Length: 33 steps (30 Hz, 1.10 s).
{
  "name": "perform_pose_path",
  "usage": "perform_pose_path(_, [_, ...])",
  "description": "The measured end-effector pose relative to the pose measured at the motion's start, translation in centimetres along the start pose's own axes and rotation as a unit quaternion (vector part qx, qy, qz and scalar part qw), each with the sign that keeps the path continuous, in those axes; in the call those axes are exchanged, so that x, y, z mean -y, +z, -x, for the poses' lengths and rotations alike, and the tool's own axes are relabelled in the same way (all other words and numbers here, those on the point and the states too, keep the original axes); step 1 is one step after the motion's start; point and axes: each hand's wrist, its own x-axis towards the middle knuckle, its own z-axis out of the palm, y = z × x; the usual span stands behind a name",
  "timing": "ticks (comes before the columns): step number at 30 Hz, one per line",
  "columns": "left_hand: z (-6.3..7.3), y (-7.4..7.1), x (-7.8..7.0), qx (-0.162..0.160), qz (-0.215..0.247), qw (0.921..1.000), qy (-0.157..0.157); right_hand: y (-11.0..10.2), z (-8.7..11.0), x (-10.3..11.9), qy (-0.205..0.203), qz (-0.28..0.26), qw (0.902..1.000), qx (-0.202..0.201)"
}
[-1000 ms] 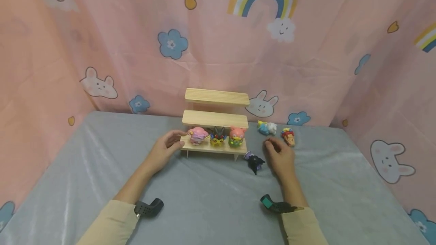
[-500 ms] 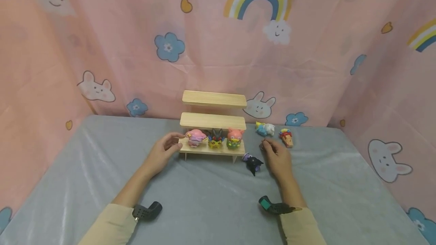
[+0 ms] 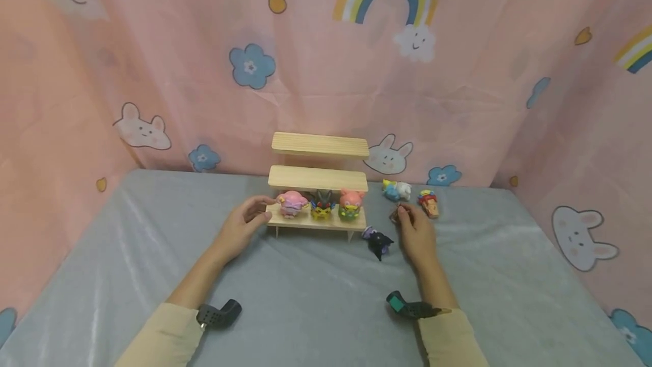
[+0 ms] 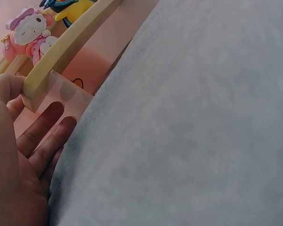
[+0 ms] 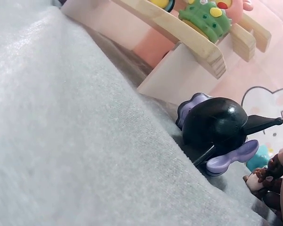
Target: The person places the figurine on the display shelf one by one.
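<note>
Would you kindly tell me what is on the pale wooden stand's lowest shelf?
Three figurines stand there: a round pink one, a yellow one with dark pointed ears, and a pink one in green. The area behind is mostly covered by them and the middle wooden shelf.

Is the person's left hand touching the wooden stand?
Touching: the left wrist view shows the left hand with its thumb against the end of the wooden stand.

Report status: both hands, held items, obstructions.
Left hand gripping left end of three-tier pale wooden shelf. Right hand pinching small brown figurine. Black-and-purple figurine lying between right hand and shelf.
</note>
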Motion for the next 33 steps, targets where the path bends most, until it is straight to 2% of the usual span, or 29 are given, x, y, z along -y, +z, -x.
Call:
perform_pose_path(6, [-0.09, -0.02, 0.13, 0.001, -0.003, 1.0000, 0.003, 0.30, 0.02, -0.01, 0.038, -0.035, 0.9979, -0.040])
perform_pose_path(11, [-0.08, -0.03, 0.07, -0.002, -0.001, 1.0000, 0.006, 0.56, 0.00, 0.01, 0.015, -0.045, 0.9951, -0.087])
perform_pose_path(14, [-0.11, -0.03, -0.01, -0.001, 0.000, 1.0000, 0.009, 0.54, 0.02, -0.05, -0.001, -0.044, 0.9938, -0.102])
perform_pose_path(21, [-0.09, 0.03, -0.10, -0.001, -0.005, 0.9999, 0.010, 0.51, 0.06, -0.23, -0.021, -0.051, 0.9924, -0.110])
perform_pose_path(33, [-0.22, 0.06, -0.04, -0.001, 0.003, 0.9999, 0.010, 0.55, 0.03, -0.15, -0.003, -0.055, 0.9940, -0.095])
